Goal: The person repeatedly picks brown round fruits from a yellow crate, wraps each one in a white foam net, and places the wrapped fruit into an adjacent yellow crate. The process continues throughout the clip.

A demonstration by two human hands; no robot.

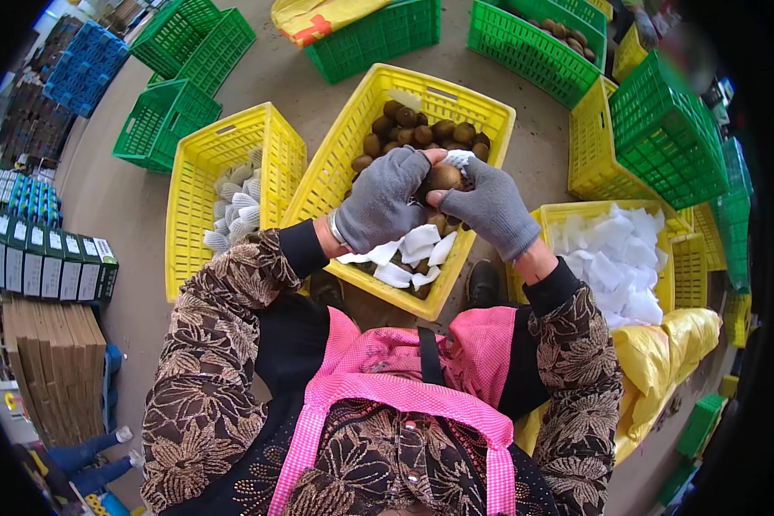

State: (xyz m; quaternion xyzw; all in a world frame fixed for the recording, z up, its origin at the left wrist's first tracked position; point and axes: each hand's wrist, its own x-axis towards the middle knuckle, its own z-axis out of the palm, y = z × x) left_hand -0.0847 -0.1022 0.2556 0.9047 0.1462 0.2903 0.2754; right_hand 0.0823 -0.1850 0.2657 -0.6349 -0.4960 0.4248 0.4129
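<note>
A brown kiwifruit (445,178) is held up between my two hands, above a yellow plastic crate (297,193). My left hand (385,201), in a grey fingerless glove, grips it from the left, with a fingertip near its top. From the right, my right hand (490,205), gloved the same way, has its thumb against the fruit's lower side. A white foam net sleeve (459,158) shows at the right hand's fingers; how it is held is partly hidden. Many loose kiwifruits (422,133) lie in the crate below. White foam pieces (419,244) cover some at its near end.
On the left stands a yellow crate (172,226) of foam net sleeves (240,203). A crate of white foam pads (619,258) is at my right, beside a yellow plastic sack (658,361). Green crates (374,48) stand beyond. Stacked cardboard (58,367) and a person's legs (93,455) are at far left.
</note>
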